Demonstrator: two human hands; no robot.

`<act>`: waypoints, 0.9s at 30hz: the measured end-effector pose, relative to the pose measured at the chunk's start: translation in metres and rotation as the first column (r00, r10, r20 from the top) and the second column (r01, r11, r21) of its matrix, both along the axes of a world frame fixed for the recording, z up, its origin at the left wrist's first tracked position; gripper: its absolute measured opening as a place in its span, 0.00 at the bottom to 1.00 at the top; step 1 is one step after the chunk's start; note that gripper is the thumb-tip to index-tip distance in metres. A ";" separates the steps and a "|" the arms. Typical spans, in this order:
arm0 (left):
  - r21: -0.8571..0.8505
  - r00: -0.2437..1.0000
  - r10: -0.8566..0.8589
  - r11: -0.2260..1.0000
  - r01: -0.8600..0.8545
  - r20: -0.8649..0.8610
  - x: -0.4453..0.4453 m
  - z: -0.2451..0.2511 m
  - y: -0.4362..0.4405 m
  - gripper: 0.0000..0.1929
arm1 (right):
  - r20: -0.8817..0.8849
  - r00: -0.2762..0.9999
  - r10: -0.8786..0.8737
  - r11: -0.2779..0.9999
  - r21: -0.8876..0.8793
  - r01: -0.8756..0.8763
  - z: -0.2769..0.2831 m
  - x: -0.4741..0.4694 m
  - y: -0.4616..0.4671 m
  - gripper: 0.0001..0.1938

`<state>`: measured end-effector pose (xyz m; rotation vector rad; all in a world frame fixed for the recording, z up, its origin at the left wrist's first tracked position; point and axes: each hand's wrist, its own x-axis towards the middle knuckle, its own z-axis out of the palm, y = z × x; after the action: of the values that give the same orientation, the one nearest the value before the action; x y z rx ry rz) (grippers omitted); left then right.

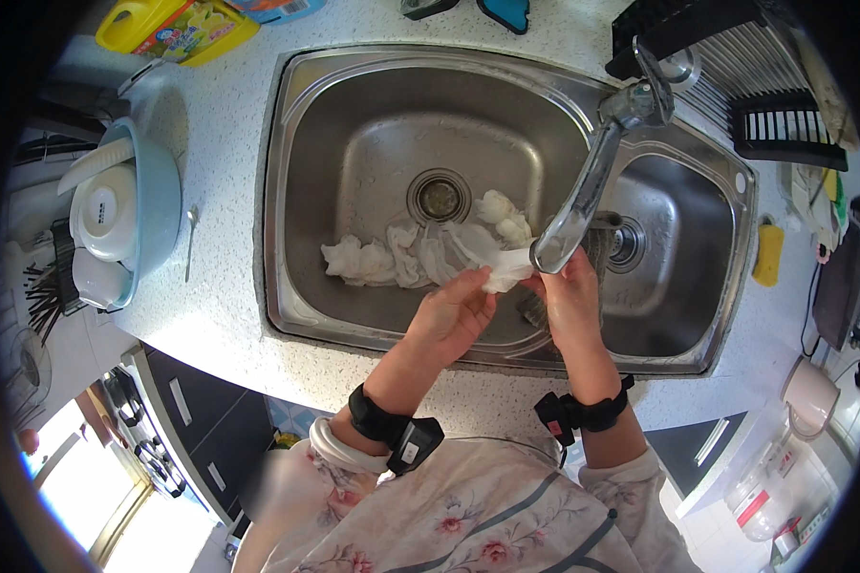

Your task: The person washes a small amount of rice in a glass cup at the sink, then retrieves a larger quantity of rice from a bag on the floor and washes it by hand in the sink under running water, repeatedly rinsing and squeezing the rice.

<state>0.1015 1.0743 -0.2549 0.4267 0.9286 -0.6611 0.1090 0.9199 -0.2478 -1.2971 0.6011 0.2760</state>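
Over the near edge of the stainless-steel double sink (315,179), my left hand (455,311) and my right hand (562,290) hold a wet white cloth or tissue (509,271) between their fingertips, just below the tap's spout (570,204). Part of my right hand is behind the spout. Several crumpled white pieces (362,261) lie in the large basin near the drain (441,195), one of them a bunched lump (503,215) to the drain's right. A dark mesh-like cloth (537,310) hangs over the divider, partly hidden by my right hand.
A light-blue tub (159,215) with white bowls stands left of the sink, beside a small spoon (190,243). A yellow detergent bottle (186,32) is at the back left. A black dish rack (781,136) stands at the back right; a yellow sponge (768,255) lies right of the small basin.
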 end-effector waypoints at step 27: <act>0.234 0.981 0.037 0.969 -0.082 0.190 0.005 -0.003 0.014 0.15 | 0.178 0.984 0.000 0.991 -0.129 0.023 0.001 0.009 -0.009 0.09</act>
<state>0.1065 1.0885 -0.2575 0.6623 0.8442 -0.4462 0.1184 0.9109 -0.2471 -1.4272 0.4806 0.1108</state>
